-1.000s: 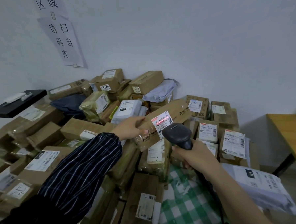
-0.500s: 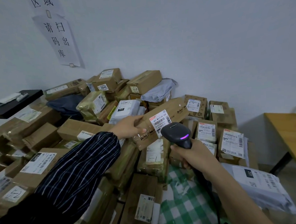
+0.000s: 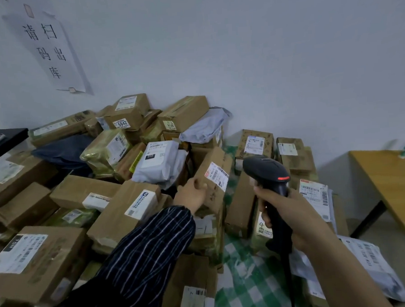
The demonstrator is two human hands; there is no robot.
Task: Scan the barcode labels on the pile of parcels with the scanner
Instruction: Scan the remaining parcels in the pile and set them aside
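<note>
- left hand (image 3: 194,191) grips the near edge of a long brown cardboard parcel (image 3: 219,199), thumb on the labelled face, parcel tipped up on end on the pile
- barcode label (image 3: 218,176), white with a red corner, on the upper part of that parcel, turned to the scanner side
- right hand (image 3: 291,216) curled round the handle of the black scanner (image 3: 265,170), scanner head just right of the label and not touching it, small red light lit on its back
- scanner cable (image 3: 289,280) drops from the handle over the cloth
- hands apart, each clamped on its own thing
- pile of parcels (image 3: 88,189) heaped against the white wall: brown boxes, white and grey poly mailers, 1 box tagged 5942 (image 3: 126,115)
- green checked cloth (image 3: 241,292) under the pile, shows bottom centre
- dark striped sleeve (image 3: 145,252) on left arm, right forearm bare
- paper sign (image 3: 48,48) with printed characters on wall top left
- wooden table (image 3: 391,185) at right edge, black shelf (image 3: 3,140) at left edge
</note>
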